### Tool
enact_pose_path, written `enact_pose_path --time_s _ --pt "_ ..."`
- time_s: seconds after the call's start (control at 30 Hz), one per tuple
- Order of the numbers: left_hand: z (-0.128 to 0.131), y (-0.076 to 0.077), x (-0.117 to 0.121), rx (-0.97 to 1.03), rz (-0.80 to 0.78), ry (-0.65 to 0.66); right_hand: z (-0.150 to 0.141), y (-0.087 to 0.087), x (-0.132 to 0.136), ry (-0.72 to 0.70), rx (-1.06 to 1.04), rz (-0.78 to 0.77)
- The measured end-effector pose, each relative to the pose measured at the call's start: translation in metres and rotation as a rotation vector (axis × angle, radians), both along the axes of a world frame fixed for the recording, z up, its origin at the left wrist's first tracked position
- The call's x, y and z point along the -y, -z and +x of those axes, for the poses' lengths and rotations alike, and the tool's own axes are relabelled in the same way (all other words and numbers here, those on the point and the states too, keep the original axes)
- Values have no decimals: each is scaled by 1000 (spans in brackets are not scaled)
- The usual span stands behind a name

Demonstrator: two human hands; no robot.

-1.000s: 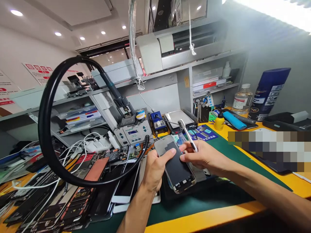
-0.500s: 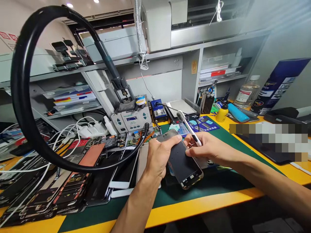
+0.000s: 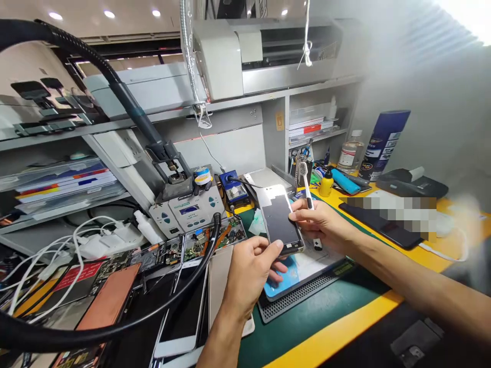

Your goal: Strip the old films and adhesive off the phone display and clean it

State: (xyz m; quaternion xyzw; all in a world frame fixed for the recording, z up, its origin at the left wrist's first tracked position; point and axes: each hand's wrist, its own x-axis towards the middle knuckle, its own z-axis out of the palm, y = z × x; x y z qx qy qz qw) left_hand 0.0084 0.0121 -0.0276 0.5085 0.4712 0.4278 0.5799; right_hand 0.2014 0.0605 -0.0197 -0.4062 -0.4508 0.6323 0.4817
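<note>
A black phone part, like a frame or screen assembly (image 3: 282, 220), is held up above the workbench, its upper end catching bright light. My left hand (image 3: 251, 263) grips its lower end, thumb on the near face and fingers beneath. My right hand (image 3: 326, 222) is closed round a white toothbrush (image 3: 306, 179), bristles upward. Fingertips of that hand also touch the phone part's right edge. Below lies a flat device with a shiny blue-and-silver top (image 3: 303, 273) and a perforated grey edge.
Phones and parts, including a copper-coloured panel (image 3: 109, 296), crowd the left. A thick black hose (image 3: 153, 319) arcs across there. Behind stands a grey control station (image 3: 192, 209). A yellow bottle (image 3: 326, 184), blue can (image 3: 383, 145) and dark phone (image 3: 379, 225) are at right.
The view has swung right and up. The phone part is raised and tilted, with light now on its upper end. My left hand has shifted to its lower end, uncovering the flat device beneath.
</note>
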Motion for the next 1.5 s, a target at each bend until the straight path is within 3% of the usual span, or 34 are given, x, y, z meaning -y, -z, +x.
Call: enact_pose_path --time_s 0.13,0.3,0.83,1.0,1.23,1.5 --pt "-3 -4 -1 -93 2 69 4 -5 -3 27 -32 -10" --pt "-3 -9 4 -90 25 66 8 -4 -4 -27 -61 -33" --pt "3 -6 16 76 50 -59 10 -5 -2 -140 -185 -120" --pt "5 -6 13 256 -13 -43 9 -2 -3 -176 -175 -167" --pt "15 -2 5 603 -153 146 6 4 -5 -250 -203 -163" --pt "15 4 8 769 -91 186 -4 1 5 -265 -153 -107"
